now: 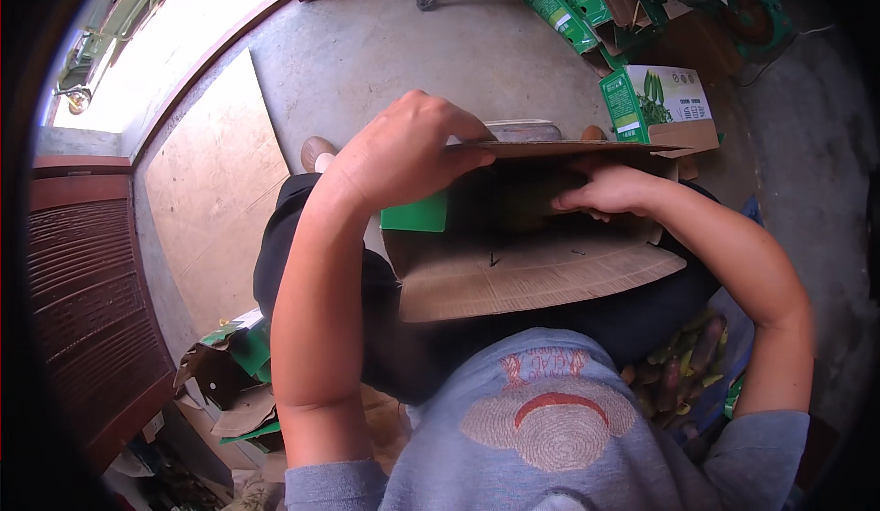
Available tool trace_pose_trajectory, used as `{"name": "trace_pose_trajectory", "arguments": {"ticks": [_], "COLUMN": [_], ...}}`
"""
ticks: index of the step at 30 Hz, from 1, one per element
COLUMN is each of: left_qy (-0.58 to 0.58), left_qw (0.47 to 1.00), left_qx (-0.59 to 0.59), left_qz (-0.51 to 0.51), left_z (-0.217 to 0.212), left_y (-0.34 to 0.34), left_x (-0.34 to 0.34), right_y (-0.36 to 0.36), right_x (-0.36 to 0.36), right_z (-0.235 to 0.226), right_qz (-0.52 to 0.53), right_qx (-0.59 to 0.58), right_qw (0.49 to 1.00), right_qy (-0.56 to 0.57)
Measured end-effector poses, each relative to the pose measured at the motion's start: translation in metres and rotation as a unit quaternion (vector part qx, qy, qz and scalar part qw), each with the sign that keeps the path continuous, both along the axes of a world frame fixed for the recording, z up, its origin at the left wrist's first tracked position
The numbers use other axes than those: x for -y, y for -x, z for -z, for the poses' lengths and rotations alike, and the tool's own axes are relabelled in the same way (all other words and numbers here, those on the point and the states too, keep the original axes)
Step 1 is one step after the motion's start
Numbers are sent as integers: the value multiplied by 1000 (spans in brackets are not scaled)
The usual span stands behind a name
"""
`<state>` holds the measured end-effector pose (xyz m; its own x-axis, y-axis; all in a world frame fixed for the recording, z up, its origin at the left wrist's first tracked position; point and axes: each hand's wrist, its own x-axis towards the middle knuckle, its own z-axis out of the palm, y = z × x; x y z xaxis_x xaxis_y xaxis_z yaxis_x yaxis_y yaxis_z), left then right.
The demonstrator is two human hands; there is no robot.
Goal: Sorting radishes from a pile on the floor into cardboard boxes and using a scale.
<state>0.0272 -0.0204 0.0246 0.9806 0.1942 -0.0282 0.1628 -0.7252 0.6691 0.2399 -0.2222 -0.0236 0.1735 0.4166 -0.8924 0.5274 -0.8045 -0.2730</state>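
An opened cardboard box rests across my lap, its mouth facing me and a brown flap folded down toward my body. A green side flap sticks out at its left. My left hand is closed, pinching the left end of the upper cardboard edge between thumb and fingers. My right hand reaches into the box mouth from the right, below that upper edge. Its visible fingers are bent, but shadow hides part of them and whatever they touch. The inside of the box is too dark to make out.
A green-and-white printed box stands on the floor ahead right, with more green cartons beyond. A flat cardboard sheet lies at left, torn cartons at lower left. Dark reddish elongated produce is heaped beside my right hip.
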Motion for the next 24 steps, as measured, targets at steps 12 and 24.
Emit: {"name": "trace_pose_trajectory", "arguments": {"ticks": [12, 24], "left_qy": [5, 12], "left_qw": [999, 1000], "left_qx": [-37, -4], "left_qz": [-15, -17], "left_z": [-5, 0], "left_y": [-1, -3], "left_x": [1, -2], "right_y": [19, 20], "right_x": [14, -8], "right_z": [39, 31], "right_qz": [142, 29], "right_qx": [-69, -59], "right_qw": [987, 997], "right_qy": [-3, 28]}}
